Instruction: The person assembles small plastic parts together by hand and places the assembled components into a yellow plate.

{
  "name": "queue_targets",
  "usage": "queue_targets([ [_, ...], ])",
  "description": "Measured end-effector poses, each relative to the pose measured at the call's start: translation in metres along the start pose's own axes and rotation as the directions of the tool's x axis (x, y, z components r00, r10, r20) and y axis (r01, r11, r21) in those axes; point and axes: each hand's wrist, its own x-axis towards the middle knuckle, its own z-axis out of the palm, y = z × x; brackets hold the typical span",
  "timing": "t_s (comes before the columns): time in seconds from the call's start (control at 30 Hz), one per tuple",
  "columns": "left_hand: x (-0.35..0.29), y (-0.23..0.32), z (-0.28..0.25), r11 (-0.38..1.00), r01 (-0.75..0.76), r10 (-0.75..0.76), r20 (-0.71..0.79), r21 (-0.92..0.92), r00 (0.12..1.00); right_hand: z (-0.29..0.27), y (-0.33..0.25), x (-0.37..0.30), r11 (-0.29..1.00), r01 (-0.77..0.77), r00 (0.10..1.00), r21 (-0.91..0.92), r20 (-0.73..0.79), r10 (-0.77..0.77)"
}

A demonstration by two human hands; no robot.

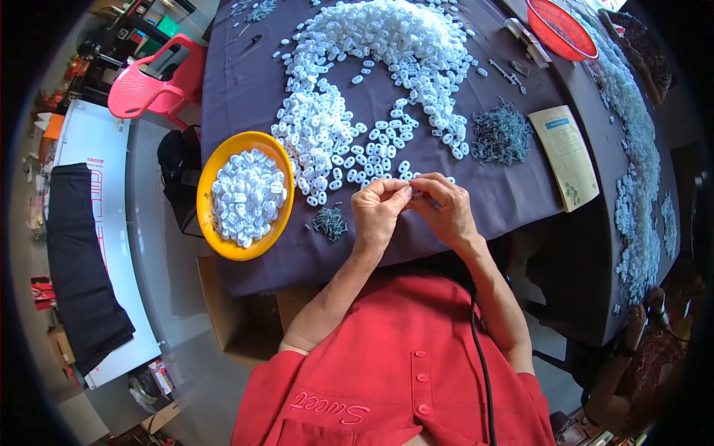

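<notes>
A pink chair (136,95) with little holes stands at the far left. Nearer on the left, a long black cloth (83,267) lies across a white board (111,189) with red marks. A black thing (178,175), maybe a bag, but it is too dark to be sure, sits between the chair and the purple tablecloth (242,85). An open brown box (216,306) is by the cloth's near left corner. At the far right is a red basket (561,33), and a tan booklet (564,152) lies on the right.
</notes>
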Motion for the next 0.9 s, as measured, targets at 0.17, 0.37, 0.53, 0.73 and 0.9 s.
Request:
queue_targets([
  [0.17, -0.001, -0.004, 0.002, 1.000, -0.025, 0.026, -0.013, 0.018, 1.000, 0.000, 0.005, -0.001, 0.998, 0.049, 0.999, -0.040, -0.019, -0.050],
  [0.37, 0.000, -0.006, 0.002, 0.999, -0.028, 0.028, -0.024, 0.024, 0.999, 0.000, 0.008, -0.002, 0.993, 0.096, 0.995, -0.070, -0.023, -0.098],
  [0.53, 0.000, -0.007, 0.002, 1.000, -0.017, 0.016, -0.025, -0.017, 1.000, 0.001, 0.009, -0.003, 0.991, 0.114, 0.993, -0.070, -0.023, -0.116],
  [0.73, 0.002, -0.009, -0.001, 1.000, -0.004, 0.004, -0.024, -0.010, 1.000, 0.004, 0.011, -0.004, 0.984, 0.147, 0.988, -0.098, -0.041, -0.151],
  [0.9, 0.002, -0.006, 0.002, 1.000, -0.005, 0.004, -0.023, -0.024, 1.000, 0.002, 0.010, -0.003, 0.980, 0.151, 0.986, -0.128, -0.051, -0.159],
])
